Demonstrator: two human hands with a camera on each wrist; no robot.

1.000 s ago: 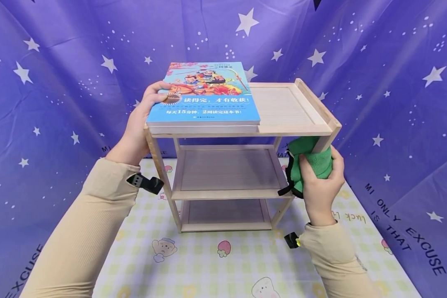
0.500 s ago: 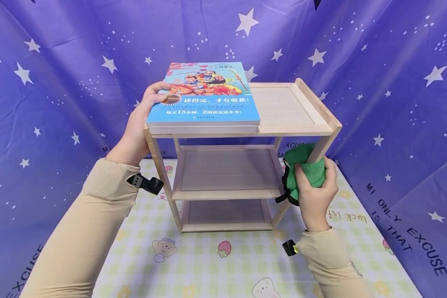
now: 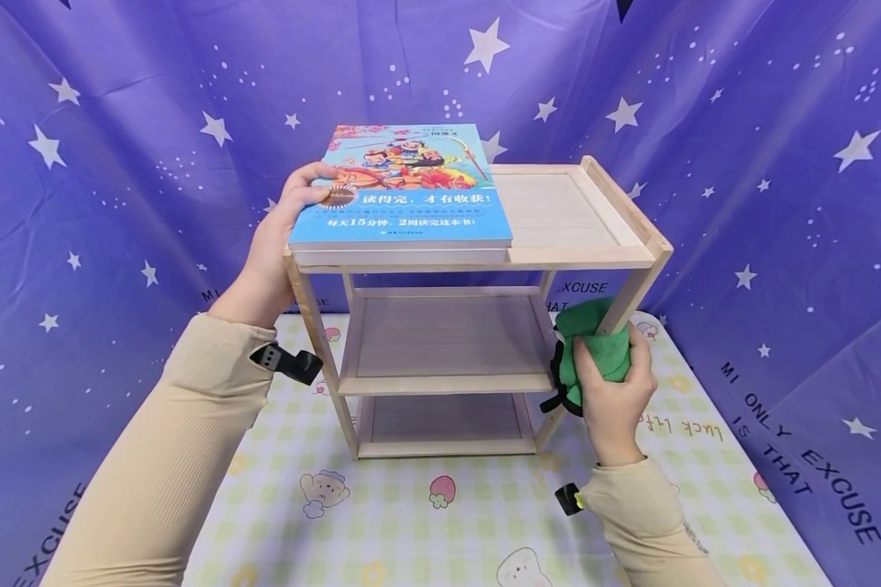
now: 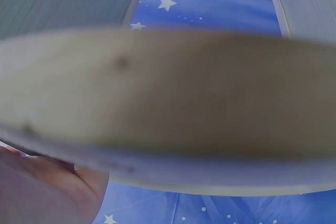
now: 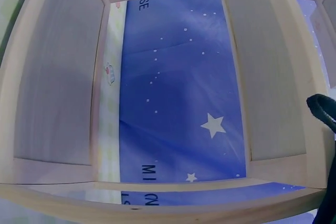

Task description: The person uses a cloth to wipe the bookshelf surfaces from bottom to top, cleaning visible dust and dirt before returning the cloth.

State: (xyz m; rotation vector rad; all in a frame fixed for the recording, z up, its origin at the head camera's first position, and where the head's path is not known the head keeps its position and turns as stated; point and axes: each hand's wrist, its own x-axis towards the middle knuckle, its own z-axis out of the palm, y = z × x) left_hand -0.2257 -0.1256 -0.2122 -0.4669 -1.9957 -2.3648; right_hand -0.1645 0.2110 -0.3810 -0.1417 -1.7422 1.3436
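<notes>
A three-tier wooden shelf (image 3: 565, 204) stands upright in the head view, a blue illustrated book (image 3: 404, 204) lying flat on the left part of its top. My left hand (image 3: 272, 236) grips the top tier's left side, with fingertips over the book's left edge. In the left wrist view, a blurred wooden board (image 4: 184, 98) hides most of the left hand (image 4: 58, 192). My right hand (image 3: 617, 408) holds a green cloth (image 3: 609, 359) with black edging around the front right leg. Only the cloth's dark loop (image 5: 323, 111) shows in the right wrist view.
Beneath the top are a middle tier (image 3: 448, 334) and a bottom tier (image 3: 448, 416). The shelf stands on a table with a checked cartoon tablecloth (image 3: 382, 530). A purple star-patterned curtain (image 3: 191, 204) hangs behind and at both sides.
My right hand has slid down the front right leg with the green cloth, drifting slightly left. The left hand, book and shelf have stayed in place.
</notes>
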